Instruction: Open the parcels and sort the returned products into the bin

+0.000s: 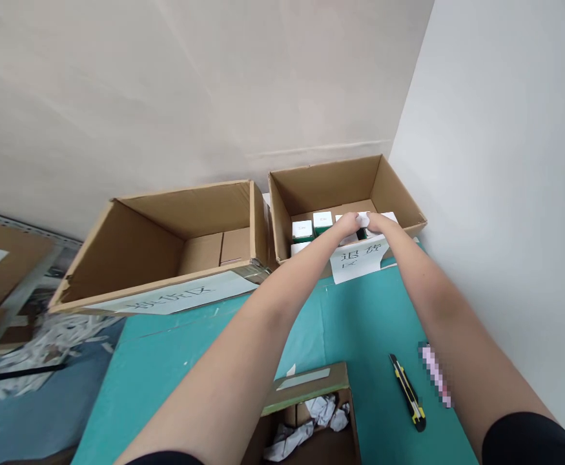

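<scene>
Both my arms reach forward into the right cardboard box (398, 187) at the back of the teal table. My left hand (347, 224) and my right hand (376, 223) meet over a small white box (363, 219), fingers closed on it from either side. Other small white and green boxes (312, 226) sit in the carton to the left of my hands. A paper label with writing (357, 261) hangs on the carton's front wall.
A larger open carton (166, 252) with a paper label stands to the left. A yellow and black utility knife (408, 391) lies on the teal table (166, 361). An open box with crumpled paper (306, 420) sits near me. Walls close off the back and right.
</scene>
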Demonstrator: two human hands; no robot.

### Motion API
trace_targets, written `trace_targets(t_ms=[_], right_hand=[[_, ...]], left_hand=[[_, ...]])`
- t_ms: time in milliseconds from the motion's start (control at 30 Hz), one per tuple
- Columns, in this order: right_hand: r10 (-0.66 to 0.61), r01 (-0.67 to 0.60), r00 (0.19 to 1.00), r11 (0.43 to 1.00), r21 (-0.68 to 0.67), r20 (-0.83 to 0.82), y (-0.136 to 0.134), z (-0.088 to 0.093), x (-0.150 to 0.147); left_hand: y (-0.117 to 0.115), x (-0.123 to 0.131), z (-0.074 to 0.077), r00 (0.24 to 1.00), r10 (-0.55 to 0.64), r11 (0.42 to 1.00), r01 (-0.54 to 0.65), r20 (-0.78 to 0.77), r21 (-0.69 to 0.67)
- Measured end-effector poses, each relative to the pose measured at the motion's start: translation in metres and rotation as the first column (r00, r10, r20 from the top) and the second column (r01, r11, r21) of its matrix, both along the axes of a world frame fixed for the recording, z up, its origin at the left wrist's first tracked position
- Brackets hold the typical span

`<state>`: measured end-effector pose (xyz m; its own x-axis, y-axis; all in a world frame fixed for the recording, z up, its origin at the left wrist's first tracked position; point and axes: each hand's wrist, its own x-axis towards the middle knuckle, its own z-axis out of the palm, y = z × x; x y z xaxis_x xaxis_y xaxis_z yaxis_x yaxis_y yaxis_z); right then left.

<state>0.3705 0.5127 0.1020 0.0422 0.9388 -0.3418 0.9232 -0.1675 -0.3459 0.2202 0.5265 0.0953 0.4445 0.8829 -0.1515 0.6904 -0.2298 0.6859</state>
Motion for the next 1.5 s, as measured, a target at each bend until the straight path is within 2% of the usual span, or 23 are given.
trace_targets(t_ms=[133, 233, 367, 433, 500, 567, 633, 700, 767, 800, 867, 933, 1000, 1033, 1067, 1133, 1233, 1367, 1500], right_hand=[[-0.022, 0.022, 1.000, 0.999, 0.041, -0.005, -0.005, 0.005, -0.002], [-0.037, 0.041, 0.999, 0.992, 0.122, -0.035, -0.010, 0.013, -0.004], [-0.032, 0.056, 0.995, 0.964, 0.261, -0.097, -0.024, 0.028, -0.007], [-0.015, 0.086, 0.983, 0.919, 0.386, -0.184, -0.039, 0.040, -0.010], [0.028, 0.164, 0.944, 0.826, 0.539, -0.329, -0.065, 0.051, -0.016], [0.089, 0.250, 0.889, 0.729, 0.637, -0.450, -0.105, 0.060, -0.025], [0.121, 0.309, 0.843, 0.689, 0.655, -0.525, -0.161, 0.060, -0.035], [0.083, 0.379, 0.777, 0.729, 0.570, -0.624, -0.228, 0.049, -0.045], [-0.068, 0.502, 0.682, 0.768, 0.398, -0.728, -0.299, 0.027, -0.054], [-0.159, 0.557, 0.613, 0.782, 0.280, -0.774, -0.334, 0.012, -0.059], [-0.326, 0.643, 0.429, 0.765, 0.031, -0.842, -0.396, -0.019, -0.071], [-0.457, 0.623, 0.273, 0.755, -0.206, -0.847, -0.446, -0.046, -0.086], [-0.543, 0.533, 0.181, 0.755, -0.382, -0.820, -0.478, -0.063, -0.104], [-0.559, 0.480, 0.164, 0.765, -0.430, -0.813, -0.489, -0.067, -0.113], [-0.552, 0.439, 0.170, 0.784, -0.439, -0.816, -0.496, -0.069, -0.122], [-0.489, 0.390, 0.240, 0.840, -0.378, -0.839, -0.501, -0.066, -0.136], [-0.414, 0.398, 0.359, 0.878, -0.264, -0.836, -0.504, -0.058, -0.149], [-0.407, 0.494, 0.417, 0.852, -0.174, -0.813, -0.524, -0.052, -0.156], [-0.411, 0.579, 0.421, 0.808, -0.109, -0.809, -0.569, -0.050, -0.168]], left_hand=[[-0.009, -0.007, 0.011, 0.999, 0.010, 1.000, -0.012, 0.045, 0.024], [-0.020, -0.020, 0.025, 0.996, 0.031, 0.998, -0.036, 0.084, 0.053], [-0.051, -0.050, 0.048, 0.977, 0.039, 0.996, -0.054, 0.211, 0.070], [-0.078, -0.073, 0.061, 0.952, 0.044, 0.996, -0.065, 0.302, 0.060], [-0.113, -0.103, 0.073, 0.923, 0.063, 0.995, -0.087, 0.380, 0.047], [-0.155, -0.139, 0.080, 0.896, 0.104, 0.990, -0.133, 0.432, 0.037], [-0.202, -0.179, 0.081, 0.869, 0.179, 0.979, -0.204, 0.461, 0.004], [-0.252, -0.222, 0.073, 0.831, 0.305, 0.946, -0.322, 0.466, -0.046], [-0.303, -0.261, 0.056, 0.761, 0.469, 0.877, -0.461, 0.448, -0.136], [-0.328, -0.278, 0.044, 0.714, 0.558, 0.825, -0.533, 0.422, -0.188], [-0.376, -0.303, 0.019, 0.594, 0.730, 0.681, -0.672, 0.338, -0.291], [-0.417, -0.312, -0.005, 0.456, 0.857, 0.515, -0.761, 0.240, -0.395], [-0.449, -0.307, -0.023, 0.404, 0.896, 0.436, -0.715, 0.185, -0.546], [-0.461, -0.301, -0.029, 0.407, 0.898, 0.417, -0.672, 0.166, -0.612], [-0.471, -0.294, -0.033, 0.428, 0.886, 0.434, -0.624, 0.179, -0.650], [-0.483, -0.279, -0.037, 0.490, 0.839, 0.505, -0.540, 0.237, -0.673], [-0.491, -0.267, -0.035, 0.533, 0.810, 0.553, -0.557, 0.244, -0.620], [-0.505, -0.270, -0.031, 0.553, 0.790, 0.590, -0.572, 0.264, -0.569], [-0.526, -0.280, -0.033, 0.616, 0.719, 0.682, -0.539, 0.320, -0.495]])
